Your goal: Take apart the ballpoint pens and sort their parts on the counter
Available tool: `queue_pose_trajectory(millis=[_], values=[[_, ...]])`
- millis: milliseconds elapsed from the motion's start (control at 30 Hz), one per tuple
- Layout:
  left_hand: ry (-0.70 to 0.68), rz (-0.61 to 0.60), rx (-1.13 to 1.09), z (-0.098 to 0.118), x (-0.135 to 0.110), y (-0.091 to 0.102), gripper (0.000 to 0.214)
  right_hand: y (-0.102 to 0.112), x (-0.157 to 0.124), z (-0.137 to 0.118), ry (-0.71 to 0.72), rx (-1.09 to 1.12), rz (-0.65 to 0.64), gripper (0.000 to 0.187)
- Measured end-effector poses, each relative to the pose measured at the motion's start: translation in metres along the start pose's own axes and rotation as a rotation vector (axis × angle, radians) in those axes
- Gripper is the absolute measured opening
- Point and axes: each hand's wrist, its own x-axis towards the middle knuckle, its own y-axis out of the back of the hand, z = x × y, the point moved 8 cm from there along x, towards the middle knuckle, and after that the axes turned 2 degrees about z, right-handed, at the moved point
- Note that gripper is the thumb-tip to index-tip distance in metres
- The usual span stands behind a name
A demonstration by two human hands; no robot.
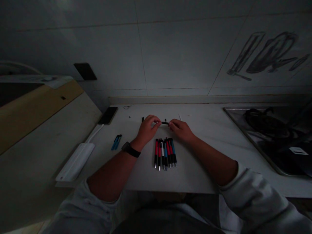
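Note:
Between my two hands a slim dark pen part [165,123] is stretched level above the white counter. My left hand [149,127], with a dark watch on its wrist, pinches one end; my right hand [179,129] pinches the other. Fingers cover both ends, so its full shape is hidden. Just below my hands lies a row of several pens [165,154] in red, blue and white with black grips, metal tips toward me. Two blue pen pieces [116,142] rest left of my watch. A small black piece [165,120] sits just behind the held part.
A phone [108,115] on a white cable lies at the back left, near a white power strip [76,162]. A gas stove [268,130] occupies the right. A tiled wall [175,55] closes the back, and a slanted panel [53,130] stands left.

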Motion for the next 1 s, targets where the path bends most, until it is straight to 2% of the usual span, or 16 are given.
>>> queue_pose_trajectory(millis=[33,100,267,333,433,600,733,867,1000], values=[[-0.003,0.004,-0.003,0.000,0.000,0.000,0.003,0.000,0.000,-0.001,0.007,0.021,0.010,0.029],[-0.008,0.009,-0.001,-0.001,0.000,0.001,0.002,0.000,0.000,-0.001,0.003,0.060,0.014,0.034],[0.008,-0.006,0.022,-0.003,-0.001,-0.002,0.002,-0.007,0.000,0.005,-0.052,0.038,-0.056,0.036],[0.019,-0.011,0.025,-0.003,-0.001,-0.003,0.002,-0.005,0.000,0.005,-0.044,0.055,-0.028,0.028],[0.025,-0.012,0.019,-0.003,-0.001,-0.003,0.003,-0.004,0.001,0.007,-0.052,0.105,0.004,0.029],[0.026,-0.032,0.019,-0.004,-0.003,-0.008,0.002,-0.009,0.002,0.009,-0.098,0.036,-0.056,0.032],[0.068,-0.037,0.048,-0.014,-0.005,-0.011,0.001,-0.010,0.000,-0.002,0.061,-0.172,-0.046,0.016],[0.116,0.000,0.058,-0.022,-0.005,-0.009,0.001,-0.023,-0.007,-0.013,0.244,-0.318,-0.149,0.025],[0.153,0.008,0.016,-0.026,-0.005,-0.010,0.002,-0.034,-0.007,-0.012,0.290,-0.386,-0.233,0.026]])
